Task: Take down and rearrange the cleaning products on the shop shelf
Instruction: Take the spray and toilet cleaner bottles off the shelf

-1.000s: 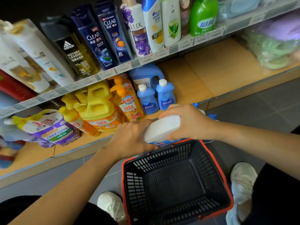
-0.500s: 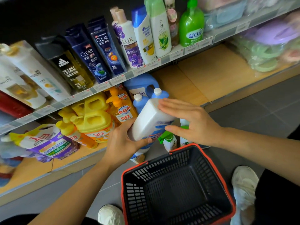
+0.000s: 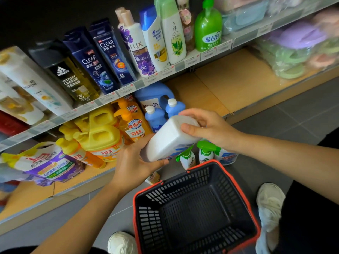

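Both hands on one item in front of the lower shelf (image 3: 211, 88). The white bottle (image 3: 168, 138) is in the air between the shelf's front edge and the far rim of the empty shopping basket (image 3: 192, 213), resting on neither.

Change: a second ago the bottle lay nearly level, low over the basket's far rim. It is now higher and tilted, with its upper end beside the two small blue detergent bottles (image 3: 156, 116) on the lower shelf. Half a second ago my right hand (image 3: 207, 129) lay on it with straight fingers. Now the thumb presses the near face and the fingers curl over the upper end. My left hand (image 3: 135, 162) is wrapped round the lower end, thumb underneath.

Its blue label faces down and cannot be read. Two green-capped spray bottles (image 3: 205, 153) stand on the floor just below it, between shelf and basket.

Reading: the bottle seems bound for the shelf, not the basket, so this looks like the rearranging half of the task. The bare wood to the right of the blue bottles is the likeliest place for it.
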Tool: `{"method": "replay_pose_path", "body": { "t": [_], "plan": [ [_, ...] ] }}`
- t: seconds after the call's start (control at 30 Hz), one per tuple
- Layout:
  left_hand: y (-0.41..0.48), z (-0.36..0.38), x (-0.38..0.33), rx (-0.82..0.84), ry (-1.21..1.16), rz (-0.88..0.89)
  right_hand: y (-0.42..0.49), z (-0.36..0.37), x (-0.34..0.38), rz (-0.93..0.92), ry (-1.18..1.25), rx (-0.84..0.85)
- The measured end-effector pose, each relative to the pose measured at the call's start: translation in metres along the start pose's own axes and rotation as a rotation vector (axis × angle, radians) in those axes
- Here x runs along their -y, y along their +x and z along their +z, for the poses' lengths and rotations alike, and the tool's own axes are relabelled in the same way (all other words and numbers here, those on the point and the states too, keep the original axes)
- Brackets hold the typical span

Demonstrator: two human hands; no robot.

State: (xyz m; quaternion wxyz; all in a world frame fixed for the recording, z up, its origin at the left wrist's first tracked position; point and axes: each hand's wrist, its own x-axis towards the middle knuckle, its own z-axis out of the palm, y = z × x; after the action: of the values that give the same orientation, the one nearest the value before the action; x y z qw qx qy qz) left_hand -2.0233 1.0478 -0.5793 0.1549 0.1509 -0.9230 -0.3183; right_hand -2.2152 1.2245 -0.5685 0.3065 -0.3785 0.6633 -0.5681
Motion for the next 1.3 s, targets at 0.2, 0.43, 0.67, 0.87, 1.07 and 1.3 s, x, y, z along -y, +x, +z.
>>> {"method": "replay_pose_path", "body": {
  "t": [0.2,0.43,0.67,0.87,1.07,1.3],
  "plan": [
    [-0.001,0.004,0.003,-0.002,0.013,0.01,0.003,0.006,-0.003,0.02,0.124,-0.061],
    [0.003,0.004,0.005,-0.039,-0.177,-0.049,0.007,0.002,-0.008,0.018,0.227,-0.108],
    [0.009,0.002,0.006,-0.121,-0.422,-0.153,-0.003,0.002,-0.005,-0.173,-0.015,0.02],
    [0.011,-0.001,0.007,-0.164,-0.719,-0.252,-0.001,0.0,-0.013,-0.095,-0.152,-0.15],
    [0.018,-0.003,0.003,-0.206,-0.967,-0.314,-0.016,0.027,-0.044,0.245,-0.065,0.365],
    [0.02,0.0,-0.003,-0.163,-1.141,-0.346,-0.018,0.026,-0.055,0.361,0.49,0.258]
  ]
}}
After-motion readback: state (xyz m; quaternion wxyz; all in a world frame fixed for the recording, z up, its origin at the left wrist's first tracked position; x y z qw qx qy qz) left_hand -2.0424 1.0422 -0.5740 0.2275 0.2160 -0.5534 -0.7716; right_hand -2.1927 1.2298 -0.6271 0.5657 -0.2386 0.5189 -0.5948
